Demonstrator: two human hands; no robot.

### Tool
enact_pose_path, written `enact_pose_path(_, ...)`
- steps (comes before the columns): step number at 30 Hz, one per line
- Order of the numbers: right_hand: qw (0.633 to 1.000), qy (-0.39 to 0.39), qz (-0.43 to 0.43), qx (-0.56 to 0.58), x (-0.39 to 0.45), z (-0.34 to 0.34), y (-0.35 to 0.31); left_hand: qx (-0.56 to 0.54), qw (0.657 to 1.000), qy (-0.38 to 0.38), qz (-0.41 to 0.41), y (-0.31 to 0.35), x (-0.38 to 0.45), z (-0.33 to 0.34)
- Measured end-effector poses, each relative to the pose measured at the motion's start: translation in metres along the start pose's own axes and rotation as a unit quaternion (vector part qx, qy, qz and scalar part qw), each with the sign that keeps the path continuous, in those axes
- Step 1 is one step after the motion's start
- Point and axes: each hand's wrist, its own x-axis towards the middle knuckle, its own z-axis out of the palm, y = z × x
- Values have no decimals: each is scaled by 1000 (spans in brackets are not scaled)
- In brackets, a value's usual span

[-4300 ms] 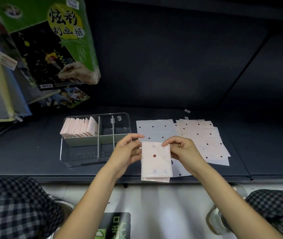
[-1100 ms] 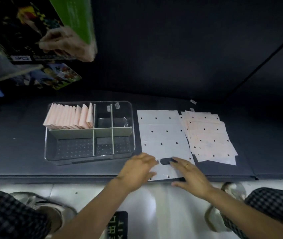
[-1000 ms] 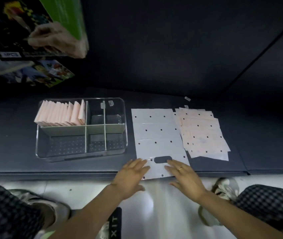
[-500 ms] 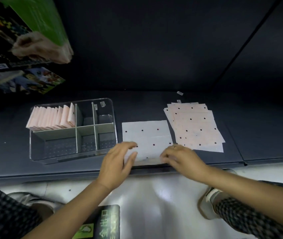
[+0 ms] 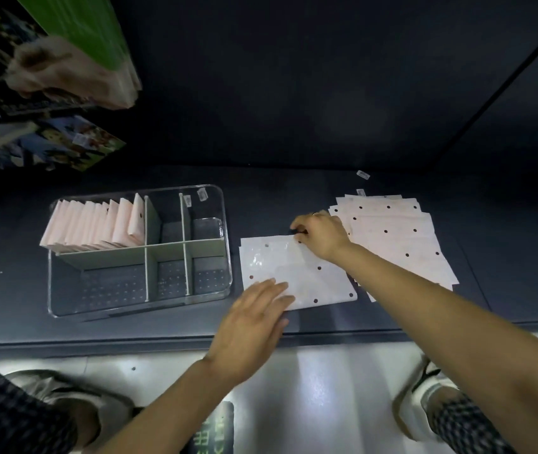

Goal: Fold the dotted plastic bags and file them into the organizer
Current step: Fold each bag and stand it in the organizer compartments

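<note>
Head view, right hand [image 5: 321,235] covering dotted bag [image 5: 297,273] far edge, fingertips hidden

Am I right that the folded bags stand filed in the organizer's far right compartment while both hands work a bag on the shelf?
Not quite. The head view shows the folded bags in the organizer's far left compartment. The left hand and right hand do work the bag.

Surface finishes noted.
Dotted bag [image 5: 297,273]: thin glossy plastic, crinkled sheen. Organizer [image 5: 225,244]: clear smooth plastic walls. Shelf [image 5: 15,290]: dark matt.
</note>
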Motion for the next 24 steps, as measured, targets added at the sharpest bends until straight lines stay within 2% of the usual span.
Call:
enact_pose_path(3,998,50,27,-40,-13,13,0,56,995,-83,14,-3,-7,15)
enact_pose_path(5,997,71,-1,-17,-35,23,-1,91,986,-142,10,-6,-13,23)
enact_pose_path(8,996,63,-63,14,-79,37,2,132,970,-204,14,-13,-20,32)
enact_pose_path(11,994,73,-77,20,-114,50,11,168,961,-217,24,-17,-23,36)
enact_pose_path(14,989,108,-93,-33,-130,61,20,186,952,-243,3,-21,-19,35)
enact_pose_path(17,986,95,-112,-83,-134,70,24,165,947,-273,11,-28,-16,42)
enact_pose_path(22,994,3,-51,-92,-134,83,26,176,944,-278,-5,-33,-6,48)
enact_pose_path(24,995,48,-45,-76,-131,82,25,191,947,-258,-13,-33,-3,48)
